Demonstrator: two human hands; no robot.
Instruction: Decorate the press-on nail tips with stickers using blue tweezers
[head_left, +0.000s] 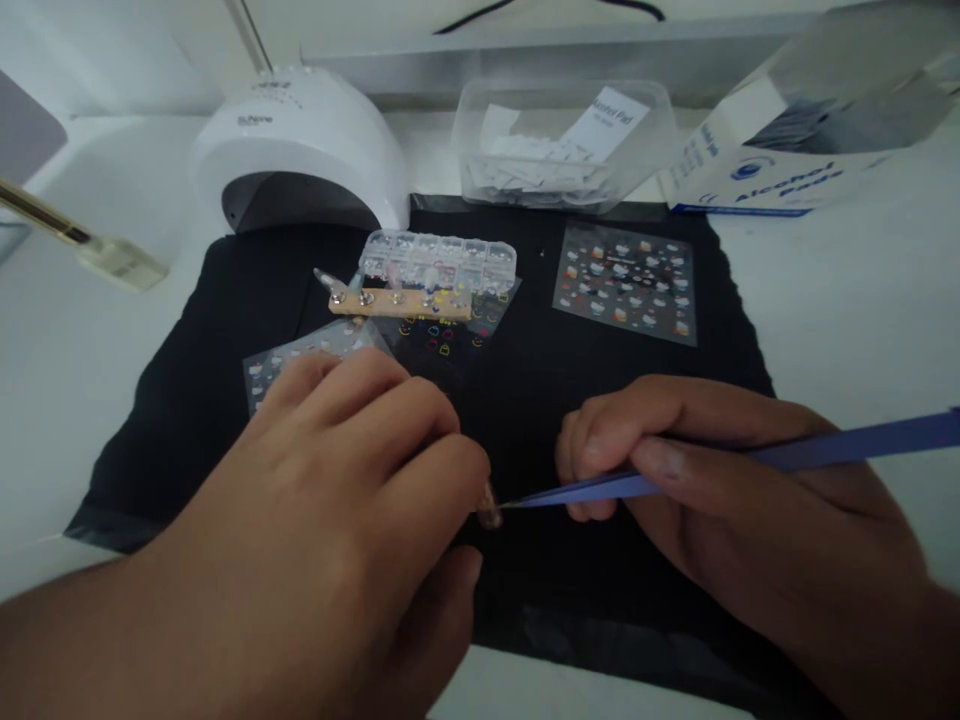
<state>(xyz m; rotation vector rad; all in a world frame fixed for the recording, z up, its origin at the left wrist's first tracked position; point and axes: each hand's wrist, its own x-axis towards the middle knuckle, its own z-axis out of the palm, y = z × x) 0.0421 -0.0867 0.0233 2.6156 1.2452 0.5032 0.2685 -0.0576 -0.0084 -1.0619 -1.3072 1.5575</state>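
Observation:
My left hand (pixel 352 500) has its fingers bent and closed over the black mat (pixel 525 620). At the tip of its index finger is a small glossy brownish piece that looks like a false nail (pixel 490 508); the fingers largely hide how it is gripped. In my right hand (pixel 697 480) is a pair of blue-purple tweezers (pixel 795 453), pinched between thumb and fingers. The tweezers' closed-looking points reach left and touch the false nail or lie right against it. Whether the points carry anything is too small to tell.
Behind my left hand lie sticker sheets (pixel 262 370), a strip of nail tips (pixel 409 303) and a clear compartment box (pixel 442 255). Another sticker sheet (pixel 626 285) is right. A white nail lamp (pixel 300 130), plastic tub (pixel 562 185), alcohol pad box (pixel 750 170) and brush (pixel 120 262) surround the mat.

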